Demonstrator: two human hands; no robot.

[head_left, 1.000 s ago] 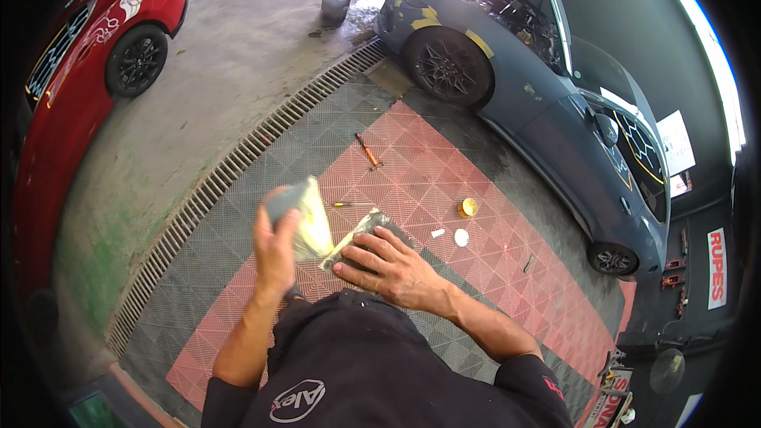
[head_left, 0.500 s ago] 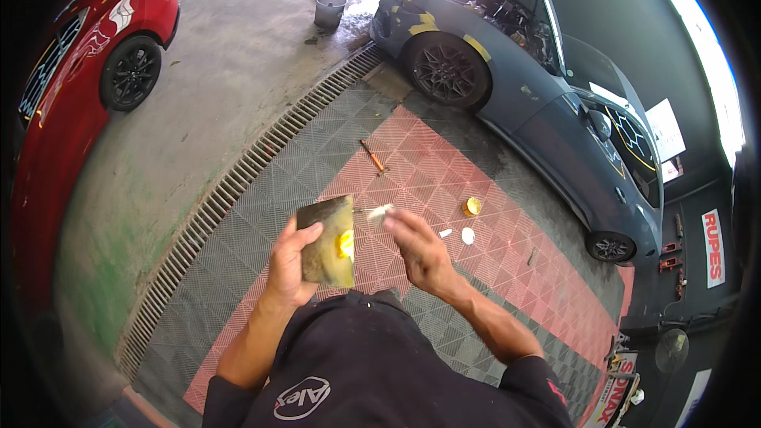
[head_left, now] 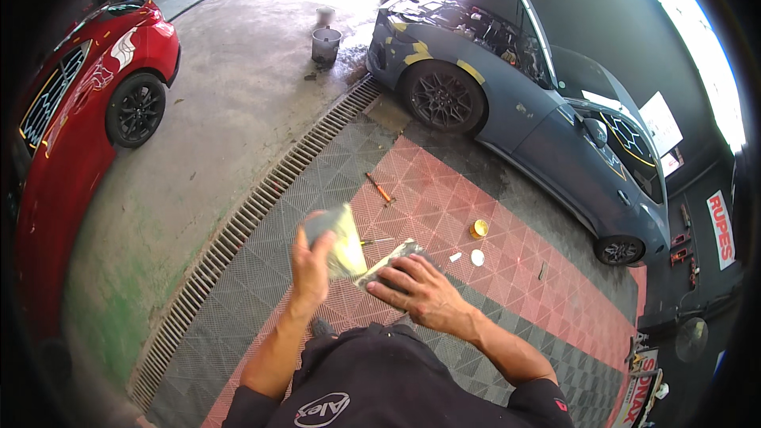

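My left hand (head_left: 309, 273) grips a flat, dark putty board (head_left: 342, 239), thumb on one face. The board is tilted and blurred by motion, with a yellow smear across it. In my right hand (head_left: 428, 292) is a flat, dark spreader (head_left: 406, 250) with a pale, yellowish edge; my fingers lie over its face. Its left end comes close to the board's lower right corner; I cannot tell whether they touch. Beyond my hands, a yellow tin (head_left: 478, 229) stands on the floor tiles beside a white round lid (head_left: 477, 257) and a small white piece (head_left: 455, 257).
An orange-handled tool (head_left: 380, 189) lies ahead on the tiles. To the right stands a grey car (head_left: 515, 115) with yellow patches and a raised hood; a red car (head_left: 79, 158) is at left. A drain grate (head_left: 261, 218) crosses the floor toward a bucket (head_left: 326, 45).
The board has turned and tilted in my left hand, and the yellow blob now shows as a blurred smear. My right hand has come lower, its spreader now turned face up beside the board.
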